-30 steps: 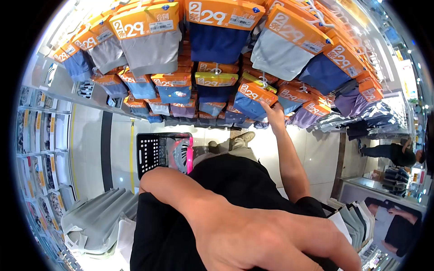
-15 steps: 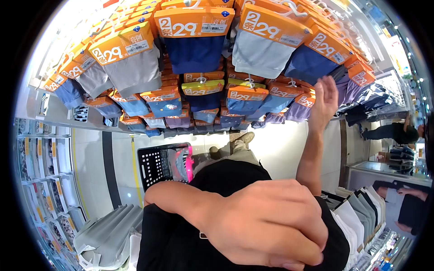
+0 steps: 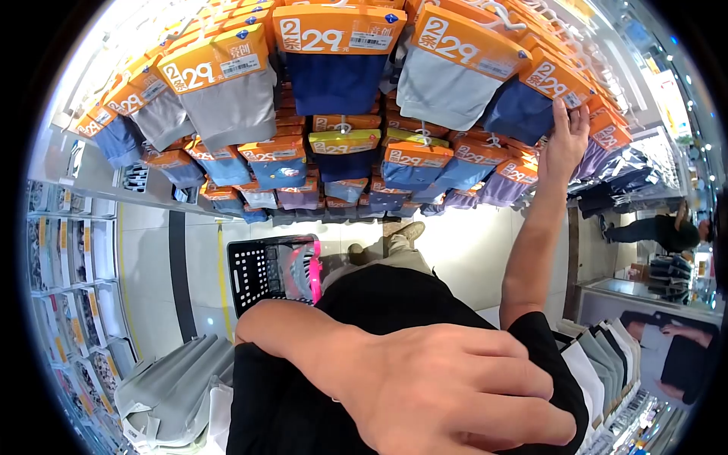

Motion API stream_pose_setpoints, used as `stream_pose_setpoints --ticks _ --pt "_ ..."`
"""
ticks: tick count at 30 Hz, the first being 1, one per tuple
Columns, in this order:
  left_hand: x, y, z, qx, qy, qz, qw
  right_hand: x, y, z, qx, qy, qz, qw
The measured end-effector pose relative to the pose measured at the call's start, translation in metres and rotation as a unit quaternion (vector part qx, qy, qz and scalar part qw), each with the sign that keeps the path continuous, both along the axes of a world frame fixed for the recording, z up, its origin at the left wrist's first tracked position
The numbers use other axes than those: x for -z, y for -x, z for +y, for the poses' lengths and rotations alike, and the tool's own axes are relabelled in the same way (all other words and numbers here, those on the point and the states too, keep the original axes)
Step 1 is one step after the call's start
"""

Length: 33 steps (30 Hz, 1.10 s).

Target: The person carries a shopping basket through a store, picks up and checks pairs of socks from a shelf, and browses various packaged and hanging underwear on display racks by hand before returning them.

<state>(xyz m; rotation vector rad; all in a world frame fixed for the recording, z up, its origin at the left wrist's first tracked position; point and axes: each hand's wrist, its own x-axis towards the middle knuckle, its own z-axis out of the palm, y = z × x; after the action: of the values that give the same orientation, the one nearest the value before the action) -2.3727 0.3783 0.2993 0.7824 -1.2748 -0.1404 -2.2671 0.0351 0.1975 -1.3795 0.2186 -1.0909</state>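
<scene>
My right hand (image 3: 565, 144) is raised to the rack on the right. Its fingers are stretched upward with a gap between them, touching the lower edge of the orange card on a hanging navy garment (image 3: 518, 114). Left of that hangs a pale grey-green garment (image 3: 444, 89) with the same orange card, marked 29. My left hand (image 3: 462, 387) is close to the camera in front of my black shirt, fingers curled under. Its palm side is hidden, so I cannot see whether it holds anything.
A black shopping basket (image 3: 249, 284) with a pink edge stands on the floor at left. Shelves of packaged goods (image 3: 80, 265) line the left side. Grey clothes (image 3: 171, 387) and hanging clothes (image 3: 599, 364) are near me. A person in dark clothes (image 3: 644, 226) stands at far right.
My right hand has moved up and right, from below the navy garment to its orange card. My left hand has shifted slightly lower and to the right. The view has shifted slightly.
</scene>
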Motion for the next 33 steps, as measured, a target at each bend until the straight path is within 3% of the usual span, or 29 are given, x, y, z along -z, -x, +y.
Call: stream_pose_setpoints --ticks 4,8,9,11,13,14,19,22,26,28,30,33 --pt "0.01 -0.002 -0.003 -0.046 0.073 -0.007 0.996 -0.008 0.006 0.001 -0.035 -0.008 -0.027 0.999" --pt "0.009 -0.018 -0.029 -0.184 0.223 -0.118 0.95 -0.01 0.014 -0.011 -0.07 -0.038 -0.009 0.997" --pt "0.007 -0.008 -0.03 -0.192 0.198 -0.09 0.957 -0.012 0.017 -0.012 -0.074 -0.037 0.003 0.997" --pt "0.006 -0.001 -0.008 0.005 -0.029 -0.013 0.999 -0.026 0.021 0.002 -0.095 -0.029 -0.023 0.995" --pt "0.012 -0.014 -0.029 -0.066 0.04 -0.125 0.989 -0.032 0.026 0.0 -0.066 -0.025 -0.041 0.997" --pt "0.015 -0.018 -0.034 -0.051 0.014 -0.126 0.991 -0.034 0.033 -0.002 -0.049 -0.022 -0.046 0.997" --pt "0.106 -0.041 -0.051 -0.17 -0.194 0.039 0.965 -0.04 0.076 0.004 -0.052 -0.044 -0.065 0.996" --pt "0.157 -0.051 -0.052 -0.26 -0.233 0.157 0.924 -0.018 0.095 0.019 -0.162 -0.111 -0.033 0.98" --pt "0.195 -0.056 -0.061 -0.214 -0.242 0.346 0.881 0.033 0.1 0.059 -0.245 -0.215 0.056 0.944" --pt "0.21 -0.052 -0.06 -0.13 -0.202 0.395 0.887 0.047 0.098 0.085 -0.277 -0.291 0.083 0.912" --pt "0.216 -0.055 -0.049 -0.069 -0.282 0.394 0.872 0.065 0.094 0.101 -0.259 -0.314 0.127 0.904" --pt "0.208 -0.049 -0.046 -0.065 -0.255 0.482 0.836 0.087 0.093 0.116 -0.259 -0.388 0.184 0.865"
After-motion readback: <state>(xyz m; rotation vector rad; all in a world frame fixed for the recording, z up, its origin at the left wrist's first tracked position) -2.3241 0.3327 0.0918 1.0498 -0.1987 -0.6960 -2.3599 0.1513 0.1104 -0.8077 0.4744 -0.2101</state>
